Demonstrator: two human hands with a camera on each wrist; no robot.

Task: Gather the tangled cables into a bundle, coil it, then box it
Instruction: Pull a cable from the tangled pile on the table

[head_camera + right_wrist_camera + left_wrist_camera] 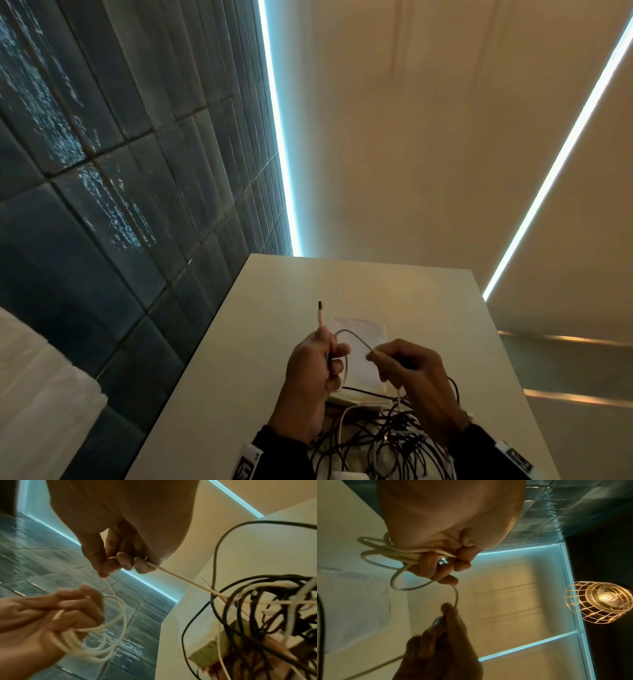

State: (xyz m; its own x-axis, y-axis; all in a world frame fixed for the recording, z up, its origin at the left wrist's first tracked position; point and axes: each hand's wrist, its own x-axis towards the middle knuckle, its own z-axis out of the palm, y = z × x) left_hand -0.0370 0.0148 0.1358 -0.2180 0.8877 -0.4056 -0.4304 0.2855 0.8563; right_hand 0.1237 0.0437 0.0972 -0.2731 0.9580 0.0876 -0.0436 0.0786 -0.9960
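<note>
Above the pale table (pixel 233 349) my left hand (pixel 334 356) grips several loops of a white cable (pixel 385 555); its plug end (pixel 320 313) sticks up past the fingers. An arc of the same cable (pixel 352 335) runs to my right hand (pixel 375 356), which pinches it between thumb and fingers. From the right hand (pixel 120 561) the white cable (pixel 180 580) leads down into a tangle of black and white cables (pixel 383 442) heaped near the table's front edge. A pale box (pixel 205 651) lies partly under that tangle, and the left hand's coil (pixel 102 642) hangs beside it.
A flat whitish sheet or lid (pixel 363 329) lies on the table behind my hands. A dark tiled wall (pixel 102 205) runs along the table's left side. A wire-cage lamp (pixel 599 601) glows in the left wrist view. Bare tabletop lies beyond the hands.
</note>
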